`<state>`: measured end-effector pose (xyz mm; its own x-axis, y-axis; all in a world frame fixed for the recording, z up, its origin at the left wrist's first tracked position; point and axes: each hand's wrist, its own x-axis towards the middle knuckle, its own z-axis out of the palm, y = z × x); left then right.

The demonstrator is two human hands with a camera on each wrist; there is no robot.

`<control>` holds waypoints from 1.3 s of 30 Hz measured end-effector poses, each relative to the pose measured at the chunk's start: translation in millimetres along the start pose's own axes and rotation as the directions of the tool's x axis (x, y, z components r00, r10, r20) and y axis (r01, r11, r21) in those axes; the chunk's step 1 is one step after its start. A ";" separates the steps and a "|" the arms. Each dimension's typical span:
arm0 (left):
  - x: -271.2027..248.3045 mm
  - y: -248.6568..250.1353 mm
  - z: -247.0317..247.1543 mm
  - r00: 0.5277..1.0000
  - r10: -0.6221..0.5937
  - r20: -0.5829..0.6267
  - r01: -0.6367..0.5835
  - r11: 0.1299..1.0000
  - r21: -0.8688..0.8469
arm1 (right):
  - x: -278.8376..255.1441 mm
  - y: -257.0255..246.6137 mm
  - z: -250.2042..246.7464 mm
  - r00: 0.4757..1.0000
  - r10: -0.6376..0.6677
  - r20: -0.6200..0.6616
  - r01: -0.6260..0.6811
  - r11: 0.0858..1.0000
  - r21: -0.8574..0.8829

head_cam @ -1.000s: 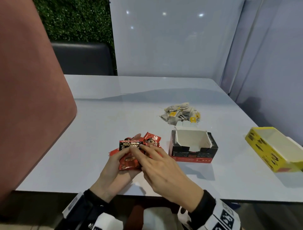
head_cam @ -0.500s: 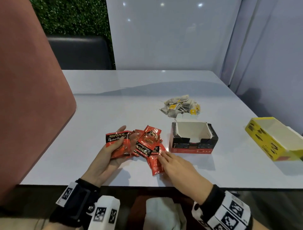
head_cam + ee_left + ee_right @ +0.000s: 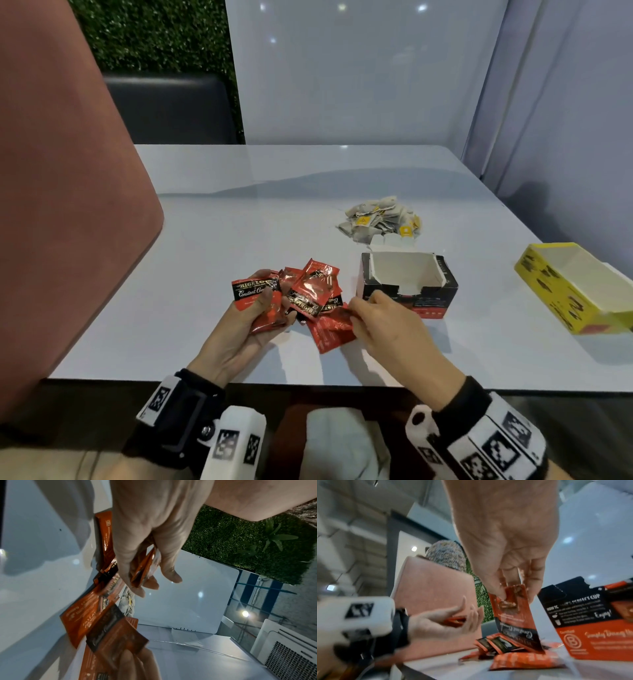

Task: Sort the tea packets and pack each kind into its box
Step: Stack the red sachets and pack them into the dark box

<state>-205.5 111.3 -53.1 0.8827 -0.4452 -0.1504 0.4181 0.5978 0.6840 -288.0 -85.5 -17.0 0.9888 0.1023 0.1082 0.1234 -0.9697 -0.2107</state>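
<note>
White tabletop (image 3: 212,240), lit from above, carries the red packets (image 3: 313,291) fanned at 9 o'clock of the red-and-black box (image 3: 409,294), likely spread for picking one by one. The left hand (image 3: 246,325) clamps a small stack under its thumb, and just beside it at 3 o'clock the right hand (image 3: 387,322) pinches one packet's edge (the paper tea bags (image 3: 380,219) and the yellow box (image 3: 575,284) lie well apart).

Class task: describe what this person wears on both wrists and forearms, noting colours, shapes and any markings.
The left hand and right hand are bare, with no gloves or rings visible. Each wrist carries a black band and a white block-shaped wrist unit printed with black square, QR-like markers. The left wrist also has a black strap with a small white marker tag.
</note>
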 end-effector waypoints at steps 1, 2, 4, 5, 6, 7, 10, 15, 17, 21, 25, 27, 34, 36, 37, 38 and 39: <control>1.3 -2.4 -0.1 1.000 0.010 0.006 -0.010 1.000 0.016 | -3.1 2.8 1.4 1.000 0.018 -0.022 -0.016 0.997 0.073; 2.2 -4.6 0.4 1.000 0.014 0.006 -0.014 0.999 0.041 | -6.5 5.1 2.9 0.999 0.031 -0.040 -0.024 0.987 0.158; 2.4 -8.4 2.1 0.999 0.023 -0.026 -0.020 0.994 0.107 | -12.4 10.0 3.5 0.993 0.065 -0.093 -0.026 0.928 0.372; 2.3 -10.7 3.2 0.999 0.029 -0.044 -0.023 0.991 0.131 | -14.2 13.1 2.8 0.989 0.096 -0.115 -0.027 0.867 0.497; 1.9 -13.1 4.7 0.998 0.034 -0.053 -0.026 0.990 0.140 | -15.4 16.1 2.0 0.984 0.128 -0.120 -0.030 0.795 0.606; 1.3 -15.4 6.1 0.998 0.044 -0.049 -0.037 0.991 0.132 | -16.0 18.3 1.3 0.982 0.153 -0.113 -0.034 0.723 0.690; 0.5 -18.7 12.6 0.995 0.102 -0.010 -0.101 0.991 0.085 | -12.6 16.6 -0.7 0.979 0.189 -0.074 -0.037 0.524 0.851; 1.8 -21.1 24.5 0.992 0.124 0.026 -0.126 0.975 0.183 | 0.7 1.5 -4.1 0.971 0.240 -0.003 -0.060 0.255 0.965; 1.4 -23.6 28.5 0.993 0.113 0.032 -0.117 0.974 0.194 | 6.3 1.1 -3.9 0.964 0.268 -0.003 -0.068 0.255 0.965; -0.2 -28.8 36.0 0.992 0.107 0.065 -0.118 0.971 0.207 | 16.9 -4.8 2.8 0.951 0.308 0.033 -0.129 0.298 0.946; -1.2 -31.1 42.1 0.992 0.106 0.069 -0.118 0.971 0.209 | 21.7 -11.5 4.6 0.956 0.294 -0.024 -0.105 0.416 0.903; -0.3 -32.5 45.8 0.995 0.096 0.041 -0.102 0.972 0.213 | 21.6 -17.4 5.8 0.963 0.263 -0.059 -0.090 0.520 0.849; -3.8 -31.1 48.5 0.999 0.008 -0.052 0.004 0.974 0.226 | 17.0 -27.0 -8.3 0.985 -0.171 -0.010 0.171 0.985 0.014; -11.5 -42.5 53.0 0.987 -0.099 -0.127 0.128 0.960 0.248 | 18.7 -27.8 -6.1 0.934 -0.353 0.046 0.355 0.935 -0.026; -24.4 -38.8 52.2 0.964 -0.196 -0.181 0.215 0.972 0.094 | 19.8 -28.9 -2.9 0.915 -0.398 0.070 0.401 0.915 -0.039; -34.0 -37.6 52.4 0.956 -0.220 -0.194 0.249 0.958 0.140 | 21.1 -29.9 0.3 0.905 -0.416 0.086 0.421 0.905 -0.051; -34.1 -37.4 54.7 0.950 -0.246 -0.194 0.281 0.942 0.183 | 22.2 -31.3 1.4 0.904 -0.418 0.093 0.424 0.904 -0.057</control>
<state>-263.0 67.7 -34.5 0.7772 -0.4402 -0.4497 0.6028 0.3159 0.7327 -269.8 -52.6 -9.3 0.8497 0.5186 0.0953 0.5262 -0.8457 -0.0890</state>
